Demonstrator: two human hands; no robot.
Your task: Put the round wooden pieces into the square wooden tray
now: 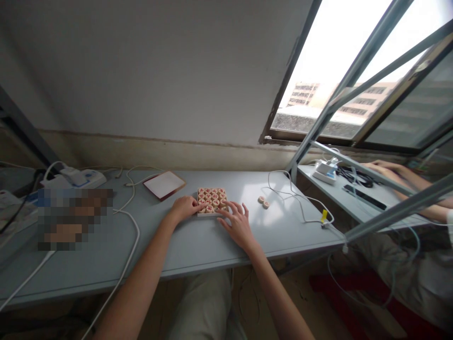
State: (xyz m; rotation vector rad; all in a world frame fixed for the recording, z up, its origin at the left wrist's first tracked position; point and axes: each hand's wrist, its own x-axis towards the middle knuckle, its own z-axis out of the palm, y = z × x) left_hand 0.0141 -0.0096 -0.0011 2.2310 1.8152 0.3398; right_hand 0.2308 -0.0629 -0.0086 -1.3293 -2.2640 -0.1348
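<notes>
Near the middle of the grey table (198, 252), close to its front edge, sits a small pale box (205, 215) filled with round game pieces (208, 196), packed in rows, their tops marked in red. The left hand (184, 208) is at the left side of the box, fingers bent and thumb toward the near left corner; its grip looks nearly closed, though I cannot tell whether it has hold of the edge. The right hand (236, 221) reaches over the near right corner, fingers curved and parted, so its grip looks partly open; whether a piece is caught under the fingertips I cannot tell. To the right, well apart from the box, two loose pieces (264, 202) lie side by side. A shallow lid (164, 184), white with a reddish-brown edge, lies behind and left of the left hand. White cables run along both sides, past a power strip (88, 178) on the left. Beyond a metal post at right, another person's arms (396, 177) rest over a second table (339, 200), near a dark phone (364, 197).
</notes>
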